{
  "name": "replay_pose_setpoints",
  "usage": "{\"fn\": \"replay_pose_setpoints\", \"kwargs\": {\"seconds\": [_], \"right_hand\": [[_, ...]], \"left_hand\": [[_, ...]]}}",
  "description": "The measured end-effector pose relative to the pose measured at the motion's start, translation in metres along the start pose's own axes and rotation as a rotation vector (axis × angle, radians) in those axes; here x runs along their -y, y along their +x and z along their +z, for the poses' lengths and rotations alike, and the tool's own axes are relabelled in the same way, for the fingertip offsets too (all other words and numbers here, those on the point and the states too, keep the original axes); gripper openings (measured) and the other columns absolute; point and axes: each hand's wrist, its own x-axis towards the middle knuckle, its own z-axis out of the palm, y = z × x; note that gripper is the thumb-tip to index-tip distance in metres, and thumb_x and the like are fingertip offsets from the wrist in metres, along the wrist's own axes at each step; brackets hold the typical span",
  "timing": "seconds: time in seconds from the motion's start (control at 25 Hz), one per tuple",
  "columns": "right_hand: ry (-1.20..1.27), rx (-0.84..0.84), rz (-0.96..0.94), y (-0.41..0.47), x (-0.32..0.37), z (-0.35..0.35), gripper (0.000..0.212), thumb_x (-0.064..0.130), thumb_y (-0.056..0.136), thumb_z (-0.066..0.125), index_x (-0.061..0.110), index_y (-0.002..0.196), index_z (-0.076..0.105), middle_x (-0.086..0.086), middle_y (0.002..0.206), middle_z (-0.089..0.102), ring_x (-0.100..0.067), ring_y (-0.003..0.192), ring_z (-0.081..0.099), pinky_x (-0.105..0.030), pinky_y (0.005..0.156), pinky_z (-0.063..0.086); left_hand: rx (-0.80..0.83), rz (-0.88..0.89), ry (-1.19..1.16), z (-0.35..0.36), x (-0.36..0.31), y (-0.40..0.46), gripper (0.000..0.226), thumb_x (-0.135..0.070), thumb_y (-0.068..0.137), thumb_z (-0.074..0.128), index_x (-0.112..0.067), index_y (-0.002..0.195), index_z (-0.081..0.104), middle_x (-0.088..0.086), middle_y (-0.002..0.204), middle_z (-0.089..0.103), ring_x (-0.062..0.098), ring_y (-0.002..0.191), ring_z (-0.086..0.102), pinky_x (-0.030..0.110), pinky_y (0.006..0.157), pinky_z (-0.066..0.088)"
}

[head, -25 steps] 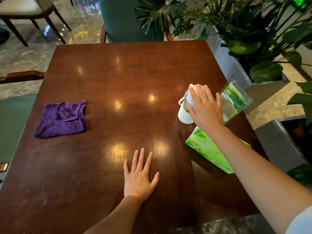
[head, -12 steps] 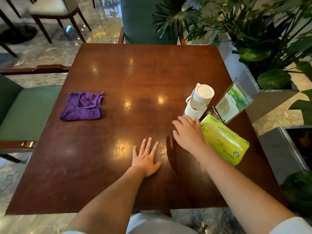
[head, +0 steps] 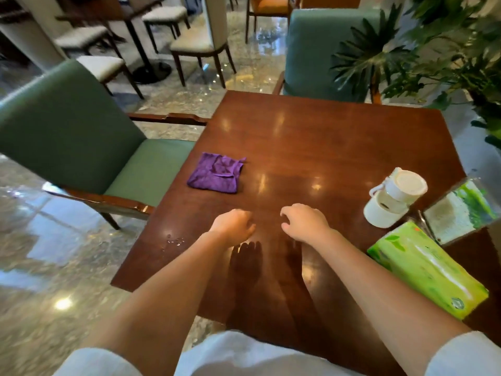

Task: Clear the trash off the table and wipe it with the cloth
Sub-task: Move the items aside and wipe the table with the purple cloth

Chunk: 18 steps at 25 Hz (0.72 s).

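Observation:
A folded purple cloth [head: 217, 173] lies on the left part of the dark wooden table [head: 325, 137]. Two stacked white cups [head: 393, 198], tilted, stand near the right edge. A green tissue pack [head: 425, 270] lies in front of them. My left hand [head: 234, 225] hovers over the table's middle with its fingers curled loosely and nothing in it. My right hand [head: 305, 222] hangs beside it, fingers bent and apart, also holding nothing. Both hands are well short of the cloth and the cups.
A clear menu stand [head: 461, 213] leans behind the tissue pack. Small water drops [head: 173, 242] sit near the table's left front edge. A green armchair [head: 81, 147] stands at the left, another [head: 325, 50] at the far side. Leafy plants [head: 447, 58] crowd the right.
My right hand let go of the cups and drew back to the table's middle. My left hand lifted off the tabletop and curled. The view swung left.

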Motion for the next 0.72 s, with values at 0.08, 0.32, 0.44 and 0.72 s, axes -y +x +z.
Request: {"fn": "replay_pose_setpoints", "kwargs": {"seconds": [0.08,0.32,0.44,0.72], "right_hand": [[-0.004,-0.061,-0.051,0.022,0.025,-0.009,0.031,0.026,0.091,0.046,0.018,0.119,0.056,-0.007,0.119,0.058,-0.027,0.110,0.053,-0.040,0.091,0.044],[0.012,-0.217,-0.090,0.106,0.082,-0.013,0.035,0.028,0.089,0.050,0.016,0.122,0.053,-0.006,0.128,0.052,-0.026,0.121,0.042,-0.040,0.095,0.038],[0.058,-0.279,-0.092,0.155,0.104,-0.009,0.036,0.022,0.089,0.050,0.016,0.125,0.052,-0.006,0.133,0.049,-0.027,0.125,0.039,-0.040,0.097,0.037],[0.034,-0.137,-0.172,0.242,0.129,0.043,0.024,0.009,0.085,0.047,0.007,0.099,0.066,-0.011,0.102,0.066,-0.031,0.100,0.054,-0.040,0.084,0.047]], "left_hand": [[-0.038,-0.037,0.014,-0.020,0.029,0.001,0.030,-0.032,0.092,0.049,-0.013,0.111,0.061,0.008,0.116,0.063,0.028,0.106,0.057,0.034,0.080,0.046],[-0.089,-0.095,-0.012,-0.054,0.124,0.042,0.031,-0.030,0.090,0.050,-0.020,0.118,0.059,0.005,0.121,0.059,0.027,0.108,0.057,0.035,0.083,0.046],[-0.078,-0.053,-0.029,-0.057,0.166,0.078,0.039,-0.026,0.089,0.054,-0.018,0.127,0.053,0.008,0.126,0.053,0.030,0.112,0.054,0.039,0.087,0.046],[-0.045,0.204,0.050,-0.037,0.226,0.167,0.032,-0.024,0.089,0.051,-0.012,0.117,0.061,0.012,0.112,0.057,0.032,0.107,0.052,0.040,0.086,0.045]]}}
